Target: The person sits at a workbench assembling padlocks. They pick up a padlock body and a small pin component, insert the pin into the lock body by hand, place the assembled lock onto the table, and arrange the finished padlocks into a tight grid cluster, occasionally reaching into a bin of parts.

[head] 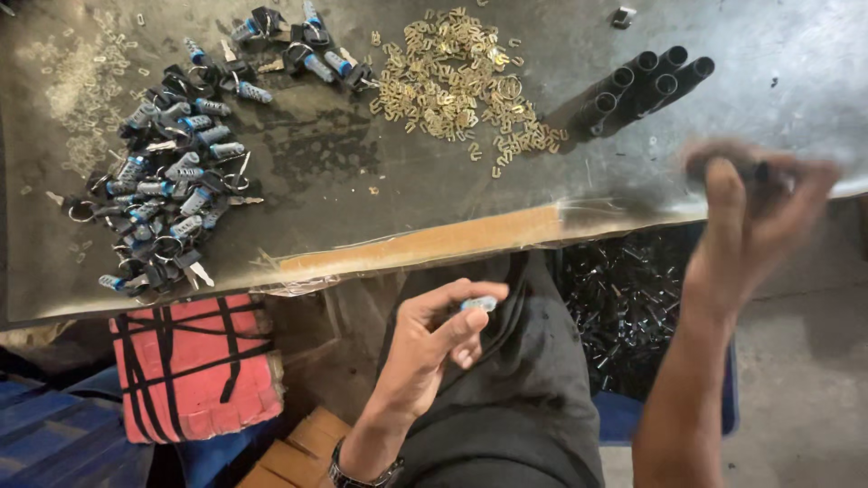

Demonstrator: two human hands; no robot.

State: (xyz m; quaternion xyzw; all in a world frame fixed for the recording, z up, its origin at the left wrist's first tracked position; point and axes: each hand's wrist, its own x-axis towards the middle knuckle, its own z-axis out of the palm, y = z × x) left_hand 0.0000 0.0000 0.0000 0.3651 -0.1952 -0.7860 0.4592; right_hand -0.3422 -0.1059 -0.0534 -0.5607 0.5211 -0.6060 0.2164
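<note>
Nearest the camera, the left hand [434, 334] hangs below the bench edge over the person's dark-clothed lap, thumb and fingertips pinched on a small lock cylinder [479, 304] with a pale blue-grey body. It is held low and close, probably so that it can be looked at or turned. Its long axis lies roughly level, running left to right, with the free end pointing right, toward the other arm.

The right hand [755, 212] is raised at the bench's [362, 172] near edge and heavily blurred; it seems to be closed around a dark tube-like piece [723, 165], but the blur hides how firmly the fingers grip.

Below the edge sits a bin of small dark metal parts [624, 298], and to the left a red block bound with black straps [194, 366].

On the metal bench, sorted heaps lie within reach — a pile of lock cylinders with keys [172, 181] at left, brass clips [452, 81] in the middle, and a cluster of black tubes [646, 81] lying side by side, open ends pointing up and right.
</note>
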